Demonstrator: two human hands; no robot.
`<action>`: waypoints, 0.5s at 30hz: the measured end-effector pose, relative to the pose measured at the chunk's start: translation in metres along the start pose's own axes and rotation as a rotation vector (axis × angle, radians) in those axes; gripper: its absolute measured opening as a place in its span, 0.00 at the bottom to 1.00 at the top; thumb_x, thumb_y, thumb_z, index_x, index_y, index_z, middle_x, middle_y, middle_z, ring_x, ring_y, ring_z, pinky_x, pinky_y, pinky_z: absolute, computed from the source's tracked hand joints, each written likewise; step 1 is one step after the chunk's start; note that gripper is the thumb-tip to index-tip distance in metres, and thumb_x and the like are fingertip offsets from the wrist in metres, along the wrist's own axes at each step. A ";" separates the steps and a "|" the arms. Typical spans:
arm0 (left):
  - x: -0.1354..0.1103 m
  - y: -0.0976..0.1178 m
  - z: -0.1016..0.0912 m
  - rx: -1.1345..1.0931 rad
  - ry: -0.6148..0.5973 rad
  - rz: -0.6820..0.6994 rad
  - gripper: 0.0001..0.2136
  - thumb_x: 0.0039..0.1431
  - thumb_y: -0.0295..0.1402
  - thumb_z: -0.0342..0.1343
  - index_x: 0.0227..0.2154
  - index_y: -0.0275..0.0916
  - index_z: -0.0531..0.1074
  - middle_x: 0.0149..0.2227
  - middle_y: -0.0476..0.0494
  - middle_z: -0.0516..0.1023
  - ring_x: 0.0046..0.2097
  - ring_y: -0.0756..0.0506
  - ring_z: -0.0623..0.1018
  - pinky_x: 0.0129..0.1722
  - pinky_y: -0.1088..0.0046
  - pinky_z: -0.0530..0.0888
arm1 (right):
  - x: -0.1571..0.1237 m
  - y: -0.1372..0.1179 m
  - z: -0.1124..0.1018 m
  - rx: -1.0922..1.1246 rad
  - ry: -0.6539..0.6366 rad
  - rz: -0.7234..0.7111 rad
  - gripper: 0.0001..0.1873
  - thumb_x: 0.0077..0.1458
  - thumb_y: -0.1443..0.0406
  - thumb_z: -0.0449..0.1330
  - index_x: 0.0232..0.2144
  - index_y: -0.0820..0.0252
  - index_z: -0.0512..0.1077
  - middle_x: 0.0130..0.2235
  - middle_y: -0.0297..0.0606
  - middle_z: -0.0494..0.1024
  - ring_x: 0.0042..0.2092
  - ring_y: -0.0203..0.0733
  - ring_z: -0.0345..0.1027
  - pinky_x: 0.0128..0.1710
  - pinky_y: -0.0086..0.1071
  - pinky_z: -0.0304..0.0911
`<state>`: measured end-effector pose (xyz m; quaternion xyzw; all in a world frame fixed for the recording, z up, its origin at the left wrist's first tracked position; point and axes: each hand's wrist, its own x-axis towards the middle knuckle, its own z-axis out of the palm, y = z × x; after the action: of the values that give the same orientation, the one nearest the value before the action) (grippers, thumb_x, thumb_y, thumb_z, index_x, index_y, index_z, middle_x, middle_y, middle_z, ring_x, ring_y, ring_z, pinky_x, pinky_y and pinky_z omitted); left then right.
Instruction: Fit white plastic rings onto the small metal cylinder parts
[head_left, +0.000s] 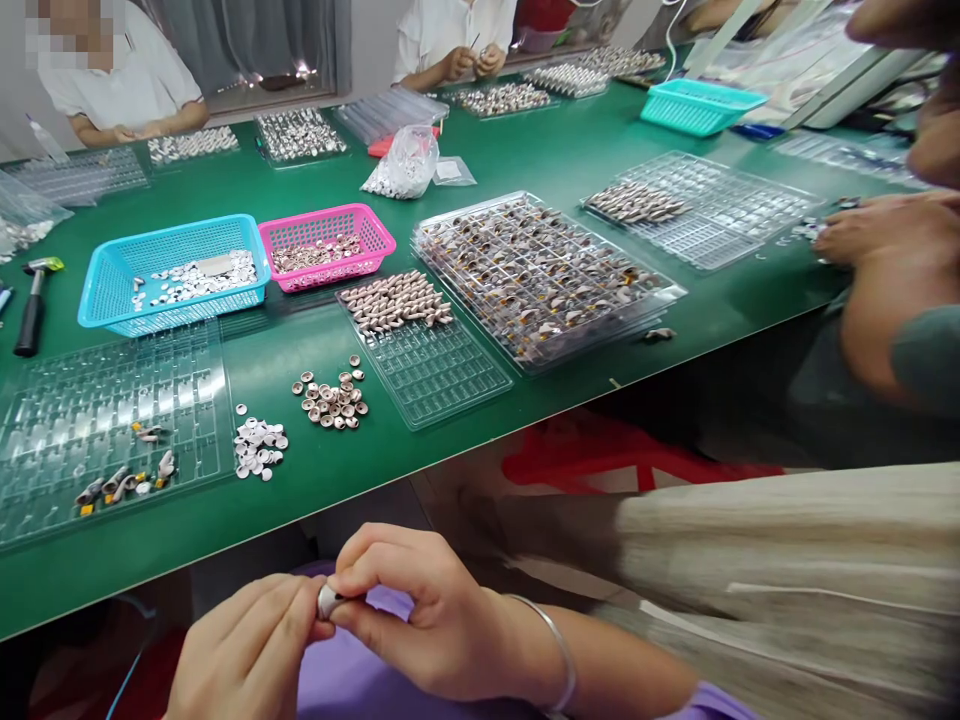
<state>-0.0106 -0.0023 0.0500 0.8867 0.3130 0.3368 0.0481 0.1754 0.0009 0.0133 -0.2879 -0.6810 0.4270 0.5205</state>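
In front of my lap, both hands pinch one small rounded white-and-dark earbud part (pixel 328 602). My left hand (pixel 244 645) holds its left side with bent fingers. My right hand (pixel 431 615), with a bangle on the wrist, grips its other side between thumb and forefinger. The fingers cover most of the part. On the table edge just beyond lie a heap of white discs (pixel 259 447) and a heap of beige round caps (pixel 330 400). Several finished-looking earbud pieces with yellow tabs (pixel 120 482) rest on a clear tray (pixel 172 400) at the left.
Blue (pixel 112 285) and pink baskets (pixel 322 270) hold small parts. Beige pieces fill part of a clear tray (pixel 442 370), beside stacked full trays (pixel 540 280). A hammer (pixel 31 310) lies far left. A co-worker's arm (pixel 892 250) is at the right; others sit across the green table.
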 end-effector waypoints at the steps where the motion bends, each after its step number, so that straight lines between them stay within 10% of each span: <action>1: 0.000 0.000 0.000 -0.001 -0.004 0.009 0.10 0.67 0.23 0.48 0.34 0.31 0.74 0.28 0.41 0.82 0.32 0.50 0.83 0.39 0.79 0.80 | 0.000 0.000 0.000 0.009 0.003 0.007 0.01 0.56 0.71 0.62 0.33 0.64 0.73 0.32 0.43 0.78 0.31 0.35 0.72 0.32 0.25 0.71; 15: 0.001 -0.005 -0.012 0.133 -0.119 0.153 0.16 0.71 0.25 0.39 0.36 0.31 0.73 0.30 0.40 0.85 0.33 0.48 0.84 0.39 0.76 0.81 | -0.002 -0.002 0.000 0.032 -0.009 0.041 0.02 0.57 0.70 0.62 0.31 0.64 0.73 0.31 0.41 0.78 0.31 0.35 0.72 0.32 0.25 0.71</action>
<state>-0.0199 0.0005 0.0579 0.9277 0.2625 0.2648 -0.0182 0.1762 -0.0015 0.0146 -0.2914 -0.6703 0.4496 0.5134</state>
